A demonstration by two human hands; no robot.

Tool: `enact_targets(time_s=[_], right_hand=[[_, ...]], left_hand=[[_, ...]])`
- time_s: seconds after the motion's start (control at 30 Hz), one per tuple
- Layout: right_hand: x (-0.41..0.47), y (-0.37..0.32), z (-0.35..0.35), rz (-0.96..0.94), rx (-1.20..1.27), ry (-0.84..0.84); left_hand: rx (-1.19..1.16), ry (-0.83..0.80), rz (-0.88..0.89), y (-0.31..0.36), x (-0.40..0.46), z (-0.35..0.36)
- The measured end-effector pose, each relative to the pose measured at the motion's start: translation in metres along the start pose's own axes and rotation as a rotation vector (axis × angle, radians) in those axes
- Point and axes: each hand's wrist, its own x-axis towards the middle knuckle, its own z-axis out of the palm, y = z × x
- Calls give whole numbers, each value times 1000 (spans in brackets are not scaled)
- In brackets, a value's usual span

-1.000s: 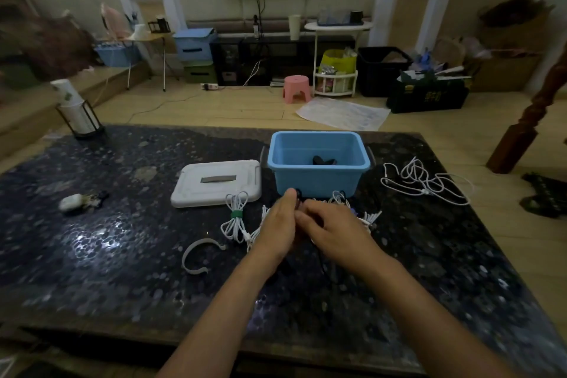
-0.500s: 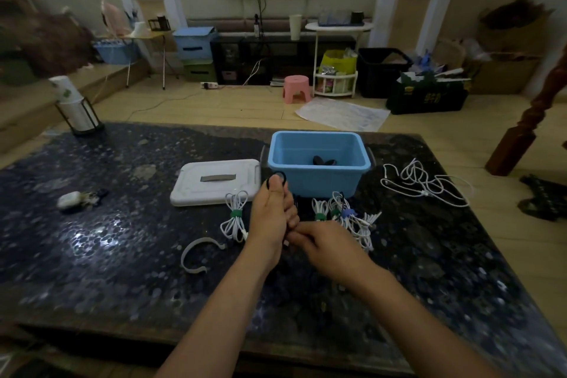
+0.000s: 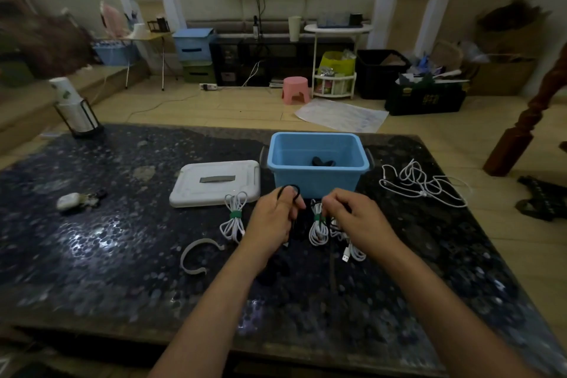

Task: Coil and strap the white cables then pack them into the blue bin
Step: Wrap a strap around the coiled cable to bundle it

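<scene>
Two bare forearms, left hand, right hand — no sleeves

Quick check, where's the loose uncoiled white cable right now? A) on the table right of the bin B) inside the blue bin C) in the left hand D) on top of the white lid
A: the loose white cable lies sprawled on the table to the right of the blue bin, untouched by either hand; only a dark item shows inside the bin.

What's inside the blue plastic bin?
In the blue plastic bin, one small dark thing lies on the floor. The near wall hides the front of the floor.
</scene>
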Motion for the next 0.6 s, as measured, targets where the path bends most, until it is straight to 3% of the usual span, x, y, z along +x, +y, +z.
enact_targets(time_s=[0.13,0.37,0.47,0.6], right_hand=[[-1,-4,0,37,96,65],[-1,-8,3,62,72,68],[-1,-8,0,86,17,85],[0,-6,-13,109,-65,95]], left_hand=[[24,28,-5,-4,0,5],[439,-31,85,-10,2,5],[446,-65,83,-12,1,6],[367,4,111,-21,6,3]])
